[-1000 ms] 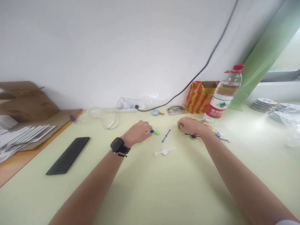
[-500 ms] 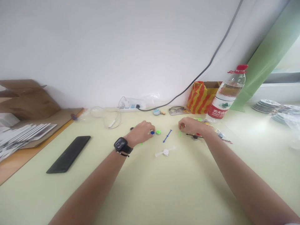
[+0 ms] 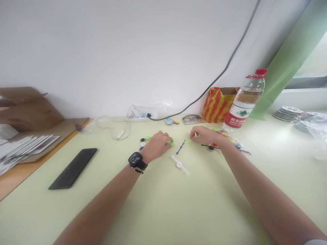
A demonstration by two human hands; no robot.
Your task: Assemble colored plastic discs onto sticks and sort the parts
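My left hand, with a black watch at its wrist, is closed, its fingertips on a small bright green disc. Beside and partly under this hand lie more small discs, among them a black disc, a white disc and a blue one. My right hand pinches a thin green pointer whose tip reaches the top of a blue arrow-shaped pointer on the table. Nearer to me lies a white disc with a pale two-armed pointer. A black pointer and dark disc lie below my right wrist.
A clear bag of coloured parts lies right of my right hand, before a water bottle and a striped bag. A black flat slab lies left. A power strip, glasses and stacked discs are farther back.
My left hand has moved right, from the blue disc to the green one. My right hand has brought the green pointer left to the blue pointer. The pale two-armed pointer has turned.
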